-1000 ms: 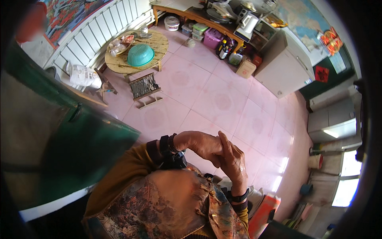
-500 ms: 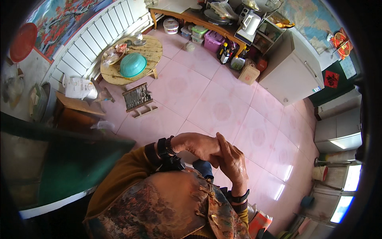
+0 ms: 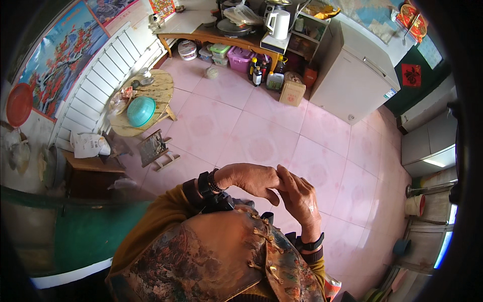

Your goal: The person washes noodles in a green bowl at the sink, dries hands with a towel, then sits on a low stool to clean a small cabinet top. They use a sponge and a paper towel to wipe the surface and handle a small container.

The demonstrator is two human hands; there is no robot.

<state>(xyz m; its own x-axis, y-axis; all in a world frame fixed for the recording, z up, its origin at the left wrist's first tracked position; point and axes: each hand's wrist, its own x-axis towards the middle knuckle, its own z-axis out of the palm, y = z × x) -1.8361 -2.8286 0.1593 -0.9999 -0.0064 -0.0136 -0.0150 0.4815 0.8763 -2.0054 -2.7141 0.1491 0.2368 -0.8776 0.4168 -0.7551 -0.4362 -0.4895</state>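
Across the pink tiled floor (image 3: pixel 261 146), a low stool (image 3: pixel 152 147) sits beside a round wooden tabletop (image 3: pixel 160 93) bearing a teal basin (image 3: pixel 141 111); it lies to the left and a little beyond our left hand (image 3: pixel 249 178), the nearer one, its bars slanting up to the right. Our left hand and right hand (image 3: pixel 302 199) meet at the fingers, nothing visible in either, though we cannot tell whether one grips the other. Since half a second ago, our view has swung, putting stool and tabletop farther left and showing more of the wall picture (image 3: pixel 63 55), while our hands stay together.
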